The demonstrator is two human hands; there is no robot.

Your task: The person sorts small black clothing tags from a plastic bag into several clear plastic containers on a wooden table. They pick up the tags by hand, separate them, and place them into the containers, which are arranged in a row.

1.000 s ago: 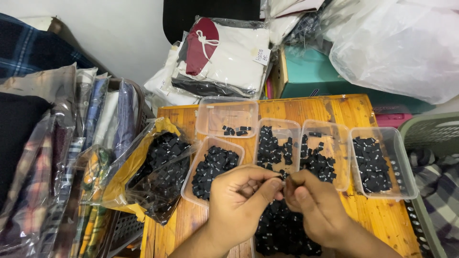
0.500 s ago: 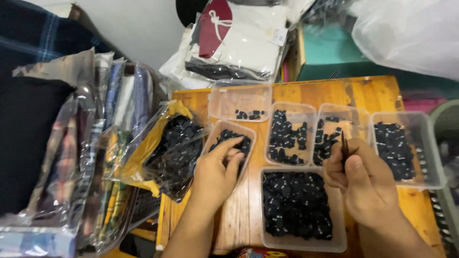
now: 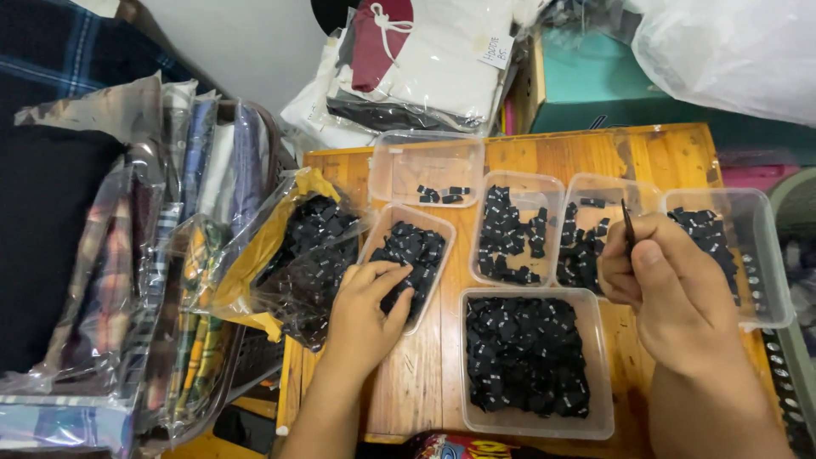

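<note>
Surface: wooden tabletop of orange-brown planks (image 3: 663, 157) is carrying six clear plastic trays, with stacked goods crowding it on the left and at the back.
Left hand: left hand (image 3: 365, 314) is lying palm down, its fingers spread and reaching into the narrow clear plastic tray of small black tags (image 3: 410, 259); the fingertips are touching the tags, but whether they are pinching any cannot be told.
Right hand: right hand (image 3: 671, 285) is curling shut, pinching a thin black strip-like tag (image 3: 627, 228) upright between thumb and fingers, over the seam between two back trays.
Hands together: they are working well apart, one at each side of the tray group.
Near tray: large clear square tray heaped with black tags (image 3: 531, 357) is sitting between the two forearms, at the front edge.
Back row: nearly empty clear tray with a few black tags (image 3: 429, 170) is sitting farthest back; beside it, three more clear trays of black tags (image 3: 514, 238) are running rightward.
Left of trays: crumpled clear bag with a yellow lining, full of black tags (image 3: 297, 255), is lying just beside the narrow tray.
Far left: bagged folded plaid fabrics (image 3: 127, 280) are standing on edge.
Back: folded white and maroon garments in clear bags (image 3: 425, 59) and a teal box (image 3: 595, 81) are sitting behind the table.
</note>
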